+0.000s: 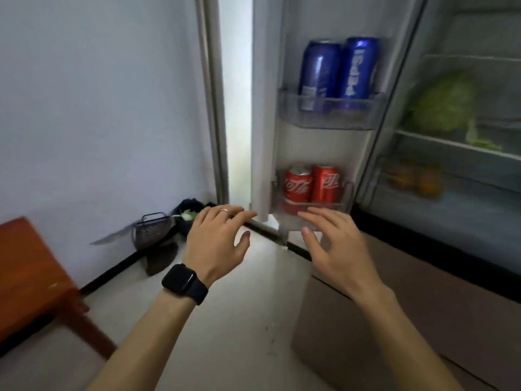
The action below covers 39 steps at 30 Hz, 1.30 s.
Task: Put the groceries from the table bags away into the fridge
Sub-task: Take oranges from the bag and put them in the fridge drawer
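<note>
The fridge door (267, 108) stands open in front of me. Its lower door shelf (318, 208) holds two red cola cans (311, 184); the upper door shelf (332, 114) holds two tall blue cans (338, 71). Inside the fridge a green cabbage (442, 105) lies on a glass shelf, with orange fruit (420, 180) on the level below. My left hand (218, 238), with a ring and a black watch, is empty with fingers spread just left of the door's bottom corner. My right hand (329, 241) is empty and spread just below the cola cans.
A brown wooden table corner (31, 272) is at the lower left. A dark basket and dark bags (158, 232) lie on the floor by the wall, left of the fridge. The closed lower fridge drawer front (394, 320) is at the lower right.
</note>
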### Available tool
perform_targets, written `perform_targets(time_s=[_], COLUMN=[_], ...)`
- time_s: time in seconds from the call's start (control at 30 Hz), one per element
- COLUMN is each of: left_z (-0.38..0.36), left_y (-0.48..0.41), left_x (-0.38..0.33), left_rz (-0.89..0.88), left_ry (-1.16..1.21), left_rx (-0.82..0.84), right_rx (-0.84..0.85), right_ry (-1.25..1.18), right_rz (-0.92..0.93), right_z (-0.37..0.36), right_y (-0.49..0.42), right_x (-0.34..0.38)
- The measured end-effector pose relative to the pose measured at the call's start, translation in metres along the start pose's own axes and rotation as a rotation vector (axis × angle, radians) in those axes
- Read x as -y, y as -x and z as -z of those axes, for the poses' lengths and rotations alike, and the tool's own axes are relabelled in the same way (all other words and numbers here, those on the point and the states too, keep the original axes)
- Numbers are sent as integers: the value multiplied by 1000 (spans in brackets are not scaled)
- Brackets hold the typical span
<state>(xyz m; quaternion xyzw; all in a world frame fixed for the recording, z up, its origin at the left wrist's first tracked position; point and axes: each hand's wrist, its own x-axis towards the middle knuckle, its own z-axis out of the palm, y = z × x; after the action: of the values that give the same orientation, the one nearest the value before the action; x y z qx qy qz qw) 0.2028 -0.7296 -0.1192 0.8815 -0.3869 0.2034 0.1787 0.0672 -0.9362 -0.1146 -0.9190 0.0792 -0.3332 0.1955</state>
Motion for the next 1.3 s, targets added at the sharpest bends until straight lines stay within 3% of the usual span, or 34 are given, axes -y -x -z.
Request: perform_targets(time_s=[0.1,0.3,0.57,0.9,1.3], left_z=[28,93,135,148,146], left_y=[71,204,297,331,327], left_x=[68,164,258,403,575], left_rz=[217,599,926,1101,1171], left_ry=[-91,-229,-258,-236,-202], left_rx=[105,164,182,239,344], right_rx=[166,441,679,849,1094], right_ry=[-73,-213,-279,-312,-222], right_rz=[73,250,465,603,699], right_z=[-58,-162,-260,-400,-547], right_y=[12,37,39,-11,-81], right_x=[58,180,304,407,506])
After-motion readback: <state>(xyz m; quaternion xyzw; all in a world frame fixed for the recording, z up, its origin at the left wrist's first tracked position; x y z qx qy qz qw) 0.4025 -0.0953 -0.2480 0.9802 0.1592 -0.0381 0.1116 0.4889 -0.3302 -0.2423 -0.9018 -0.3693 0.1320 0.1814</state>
